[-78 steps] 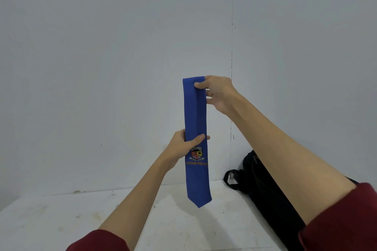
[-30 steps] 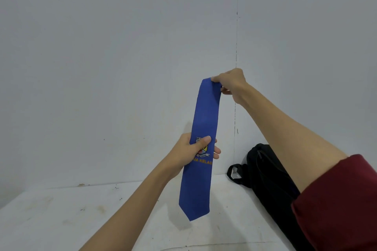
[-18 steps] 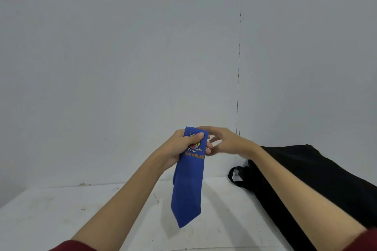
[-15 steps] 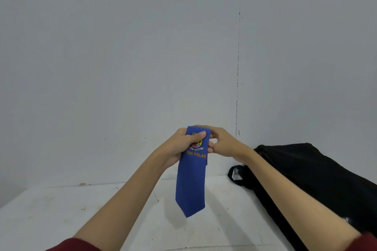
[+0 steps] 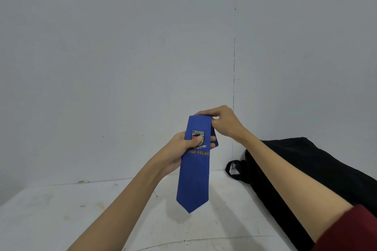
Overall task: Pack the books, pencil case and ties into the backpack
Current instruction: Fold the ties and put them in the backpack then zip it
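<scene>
I see the blue tie (image 5: 193, 177) held folded in mid-air above the white table (image 5: 61, 216). The left hand (image 5: 179, 153) grips it at the crest, thumb across the front and fingers curled behind. The right hand (image 5: 222, 122) pinches the folded top edge at 1 o'clock from the left hand. The pointed tip hangs at 6 o'clock, clear of the table. The black backpack (image 5: 306, 169) lies at 3 o'clock of the tie, against the wall (image 5: 122, 47).
</scene>
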Demonstrator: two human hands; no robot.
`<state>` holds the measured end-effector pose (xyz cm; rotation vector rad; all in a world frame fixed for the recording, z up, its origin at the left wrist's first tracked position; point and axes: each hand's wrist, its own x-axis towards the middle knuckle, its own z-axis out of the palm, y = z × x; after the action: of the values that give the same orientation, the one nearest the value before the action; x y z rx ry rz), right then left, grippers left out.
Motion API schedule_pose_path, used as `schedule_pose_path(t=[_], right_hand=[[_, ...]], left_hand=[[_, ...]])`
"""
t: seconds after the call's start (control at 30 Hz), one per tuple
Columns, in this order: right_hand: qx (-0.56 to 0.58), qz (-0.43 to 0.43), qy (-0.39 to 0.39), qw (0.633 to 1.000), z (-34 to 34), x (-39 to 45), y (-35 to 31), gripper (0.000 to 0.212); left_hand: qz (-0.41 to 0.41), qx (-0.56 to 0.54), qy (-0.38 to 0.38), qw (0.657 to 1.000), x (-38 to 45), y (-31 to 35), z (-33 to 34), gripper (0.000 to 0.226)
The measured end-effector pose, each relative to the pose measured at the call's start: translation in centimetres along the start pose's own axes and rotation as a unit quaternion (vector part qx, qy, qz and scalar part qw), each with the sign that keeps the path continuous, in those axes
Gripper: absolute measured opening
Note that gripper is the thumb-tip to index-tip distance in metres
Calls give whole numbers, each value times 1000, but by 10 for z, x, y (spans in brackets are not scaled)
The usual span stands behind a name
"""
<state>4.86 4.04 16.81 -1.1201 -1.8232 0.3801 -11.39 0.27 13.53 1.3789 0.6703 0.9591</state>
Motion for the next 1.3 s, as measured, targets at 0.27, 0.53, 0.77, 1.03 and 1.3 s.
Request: schedule_pose_path(t=[0.27,0.53,0.77,1.03,1.3], right_hand=[[6,-9,4,1000,-2,4,-4,43],[24,-5,2,1000,1,2,-5,41],[35,39,-3,999,19,-9,5,22],[164,95,-30,981,36,-26,10,15],[230,139,-53,962,37,-32,8,22]], left_hand=[[39,106,108,988,1,0,-1,12],[18,76,120,990,-2,2,-5,23],[123,54,195,971,4,6,3,16],[112,-14,228,967,10,3,4,16],[115,-76,216,967,14,3,7,13]])
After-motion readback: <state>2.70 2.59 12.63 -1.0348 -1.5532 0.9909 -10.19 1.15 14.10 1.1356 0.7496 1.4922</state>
